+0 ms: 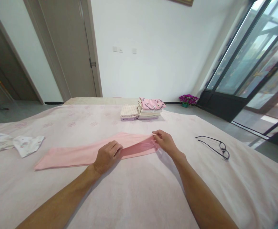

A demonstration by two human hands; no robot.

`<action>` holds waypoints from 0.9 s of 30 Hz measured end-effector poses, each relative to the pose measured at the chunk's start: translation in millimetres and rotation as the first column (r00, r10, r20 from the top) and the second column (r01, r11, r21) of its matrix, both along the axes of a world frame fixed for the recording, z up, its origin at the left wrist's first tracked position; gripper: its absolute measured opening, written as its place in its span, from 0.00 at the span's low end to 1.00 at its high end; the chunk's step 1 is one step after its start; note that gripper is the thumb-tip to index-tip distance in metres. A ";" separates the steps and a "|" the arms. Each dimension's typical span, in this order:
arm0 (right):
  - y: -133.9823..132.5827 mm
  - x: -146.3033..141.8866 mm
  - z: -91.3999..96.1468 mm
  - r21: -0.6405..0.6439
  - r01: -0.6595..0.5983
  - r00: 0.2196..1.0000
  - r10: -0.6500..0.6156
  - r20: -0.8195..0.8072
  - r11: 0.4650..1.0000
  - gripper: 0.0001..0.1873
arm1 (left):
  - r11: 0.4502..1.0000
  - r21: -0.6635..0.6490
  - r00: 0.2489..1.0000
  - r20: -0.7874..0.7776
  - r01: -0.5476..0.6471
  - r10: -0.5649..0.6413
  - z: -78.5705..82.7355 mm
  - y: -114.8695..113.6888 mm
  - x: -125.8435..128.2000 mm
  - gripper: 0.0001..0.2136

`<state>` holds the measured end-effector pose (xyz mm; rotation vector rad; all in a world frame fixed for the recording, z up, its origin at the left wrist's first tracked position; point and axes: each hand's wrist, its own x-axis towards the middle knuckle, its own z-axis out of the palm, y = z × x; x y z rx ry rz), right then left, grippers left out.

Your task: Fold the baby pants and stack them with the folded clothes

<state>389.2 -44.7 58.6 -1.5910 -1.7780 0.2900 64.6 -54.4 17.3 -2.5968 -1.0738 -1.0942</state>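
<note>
A long pink garment [76, 154] lies folded into a narrow strip across the pale pink bed sheet [134, 190]. My left hand [107, 156] rests on its middle, fingers curled and pinching the fabric. My right hand [166, 141] pinches the garment's right end, where the cloth is bunched. Both arms reach in from the bottom of the view.
A stack of folded clothes [143, 111] sits at the bed's far side. White patterned garments [14, 143] lie at the left. Black glasses [215, 148] rest on the right. A door [69, 47], a flower pot [188, 100] and glass doors [255, 57] stand beyond.
</note>
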 end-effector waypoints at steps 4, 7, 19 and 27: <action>8.3 14.7 -14.7 -0.125 -0.163 0.974 0.139 -0.179 0.979 0.14 | 0.997 -0.017 0.993 -0.090 0.076 -0.077 -1.2 -1.3 0.0 0.07; 8.3 24.0 -17.8 -0.245 -0.238 0.953 0.178 -0.244 0.940 0.15 | 0.993 -0.057 0.985 -0.136 0.098 -0.105 -3.0 -2.0 0.1 0.06; 6.1 27.9 -17.2 -0.376 -0.270 0.927 0.133 -0.352 0.886 0.08 | 0.955 -0.250 0.973 -0.125 0.160 -0.196 -1.7 -2.1 -6.1 0.07; 5.3 30.3 -12.0 -0.338 -0.156 0.987 0.136 -0.083 0.928 0.12 | 0.936 -0.307 0.971 -0.105 0.173 -0.214 2.0 -3.3 -9.9 0.10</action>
